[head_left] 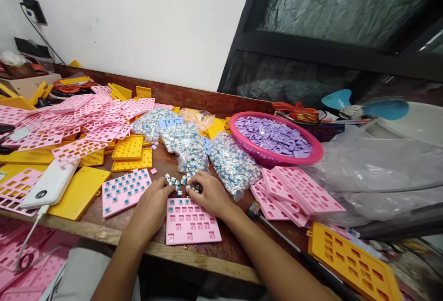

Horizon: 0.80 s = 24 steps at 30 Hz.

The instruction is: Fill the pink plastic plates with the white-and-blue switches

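A pink keyboard plate (194,231) lies before me at the table's front edge, a few blue-and-white key switches seated in its top row and its other openings bare. My left hand (155,201) is by the plate's upper left corner, fingers drawn together; what they hold, if anything, is hidden. Over the upper right of the plate, my right hand (209,192) is curled, thumb and fingers closed on what looks like a key switch. Loose key switches (178,183) lie between both hands. Left of them is another pink plate (126,192) carrying several blue switches.
Bags of switches (233,162) stand behind the hands. A pink basket (316,153) holds purple pieces. Pink plates (308,190) and a screwdriver (254,209) are at right; a white power bank (51,185), yellow cases (128,146) and heaped pink plates (100,111) at left.
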Tool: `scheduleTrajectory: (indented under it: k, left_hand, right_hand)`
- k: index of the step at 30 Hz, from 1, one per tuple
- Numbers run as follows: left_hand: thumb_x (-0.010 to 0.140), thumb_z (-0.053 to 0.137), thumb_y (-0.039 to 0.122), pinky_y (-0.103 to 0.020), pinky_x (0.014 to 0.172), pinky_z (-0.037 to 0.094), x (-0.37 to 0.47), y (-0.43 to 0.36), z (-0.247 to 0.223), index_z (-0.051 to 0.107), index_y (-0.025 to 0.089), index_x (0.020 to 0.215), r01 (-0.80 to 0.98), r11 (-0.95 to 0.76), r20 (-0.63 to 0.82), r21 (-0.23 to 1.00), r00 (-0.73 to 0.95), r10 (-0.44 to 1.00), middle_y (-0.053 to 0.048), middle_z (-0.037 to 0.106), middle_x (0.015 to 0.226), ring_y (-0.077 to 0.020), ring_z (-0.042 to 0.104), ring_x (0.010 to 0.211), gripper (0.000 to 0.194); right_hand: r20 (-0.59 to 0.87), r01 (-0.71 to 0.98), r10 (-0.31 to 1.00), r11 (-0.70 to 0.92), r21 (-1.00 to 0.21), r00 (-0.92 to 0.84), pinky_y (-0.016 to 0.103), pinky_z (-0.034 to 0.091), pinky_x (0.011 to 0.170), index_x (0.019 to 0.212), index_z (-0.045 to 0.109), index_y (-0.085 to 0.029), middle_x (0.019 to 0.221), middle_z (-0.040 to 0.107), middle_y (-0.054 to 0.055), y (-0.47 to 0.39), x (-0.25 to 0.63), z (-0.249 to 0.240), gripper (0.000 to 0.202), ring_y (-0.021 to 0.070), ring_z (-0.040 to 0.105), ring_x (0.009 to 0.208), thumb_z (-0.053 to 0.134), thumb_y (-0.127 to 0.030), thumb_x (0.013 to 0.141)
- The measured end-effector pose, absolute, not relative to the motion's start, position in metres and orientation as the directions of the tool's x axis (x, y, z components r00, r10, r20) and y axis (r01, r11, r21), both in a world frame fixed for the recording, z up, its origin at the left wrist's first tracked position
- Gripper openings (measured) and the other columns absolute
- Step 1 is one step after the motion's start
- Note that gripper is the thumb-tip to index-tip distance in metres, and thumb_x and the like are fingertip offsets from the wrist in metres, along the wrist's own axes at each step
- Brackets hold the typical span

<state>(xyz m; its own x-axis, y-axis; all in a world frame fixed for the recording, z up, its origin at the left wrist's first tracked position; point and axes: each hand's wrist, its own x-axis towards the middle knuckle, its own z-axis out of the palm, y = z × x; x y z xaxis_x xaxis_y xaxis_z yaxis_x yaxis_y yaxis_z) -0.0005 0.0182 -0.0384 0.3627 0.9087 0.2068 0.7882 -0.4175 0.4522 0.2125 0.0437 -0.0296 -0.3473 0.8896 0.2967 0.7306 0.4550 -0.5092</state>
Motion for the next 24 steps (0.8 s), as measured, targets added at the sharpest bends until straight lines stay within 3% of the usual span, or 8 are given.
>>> scheduleTrajectory:
  k: [7,11,17,24]
  left_hand:
    - [0.098,0.045,0.011,-0.033,0.090,0.045,-0.003,0.019,-0.040,0.075,0.022,0.102,0.738,-0.416,0.231,0.531,0.346,0.909,-0.005,0.070,0.103,-0.0207,0.062,0.098,0.032]
    - [0.096,0.046,0.009,-0.033,0.089,0.047,-0.003,0.015,-0.037,0.072,0.023,0.099,0.743,-0.399,0.246,0.537,0.314,0.917,-0.004,0.071,0.100,-0.0209,0.064,0.098,0.029]
    - [0.097,0.049,0.013,-0.030,0.087,0.050,-0.004,-0.002,-0.022,0.066,0.023,0.106,0.555,-0.485,0.390,0.676,0.290,0.874,-0.005,0.067,0.109,-0.0188,0.064,0.100,0.021]
    - [0.094,0.054,0.011,-0.029,0.090,0.050,0.004,-0.011,-0.025,0.072,0.025,0.110,0.487,-0.484,0.288,0.727,0.423,0.859,-0.005,0.062,0.107,-0.0176,0.063,0.100,0.028]
  right_hand:
    - [0.206,0.519,0.937,0.330,-0.788,-0.284,0.024,0.041,0.055,0.089,0.067,-0.019,0.070,0.063,-0.002,0.041,0.228,-0.025,0.010,0.0125,0.055,0.058,0.069,-0.024,0.082]
    - [0.190,0.376,0.930,0.306,-0.875,-0.314,0.025,0.046,0.060,0.100,0.069,-0.018,0.087,0.069,0.003,0.038,0.233,-0.019,0.020,0.0141,0.060,0.068,0.068,-0.022,0.081]
    - [0.265,0.453,0.877,0.441,-0.775,-0.401,0.027,0.050,0.069,0.086,0.075,-0.019,0.092,0.070,0.005,0.031,0.229,-0.013,0.015,0.0171,0.064,0.080,0.066,-0.011,0.077]
    - [0.164,0.642,0.856,0.483,-0.595,-0.491,0.030,0.049,0.078,0.090,0.078,-0.024,0.090,0.077,0.002,0.023,0.227,-0.012,0.017,0.0205,0.069,0.086,0.069,-0.012,0.080]
